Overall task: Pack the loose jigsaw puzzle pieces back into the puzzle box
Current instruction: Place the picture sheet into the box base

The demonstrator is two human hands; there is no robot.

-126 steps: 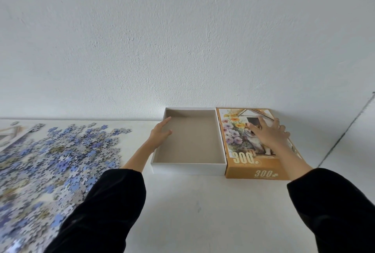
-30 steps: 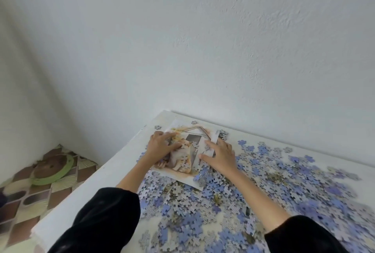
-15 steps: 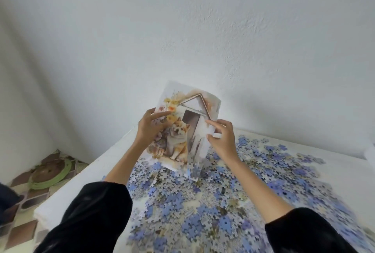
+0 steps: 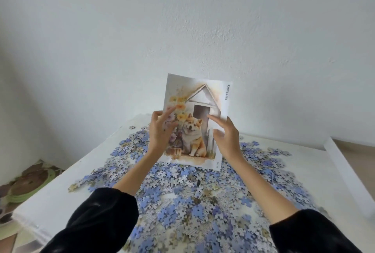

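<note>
Picture sheet point(image 4: 195, 122) now raised upright; a second ago it lay flat among the puzzle pieces point(image 4: 182, 196). Left hand point(image 4: 160, 133) pinches its 9 o'clock edge. Right hand point(image 4: 225, 137) at its 3 o'clock edge, fingers spread, hold unclear. Pieces loose on table point(image 4: 50, 208), 6 o'clock of sheet. Box point(image 4: 343, 175) far 3 o'clock. Pile uncovered; packing not begun.

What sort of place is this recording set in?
Likely a room in a home: a white table against a plain white wall, strewn with blue-grey jigsaw puzzle pieces, with a patterned brown-and-green floor at lower left.
</note>
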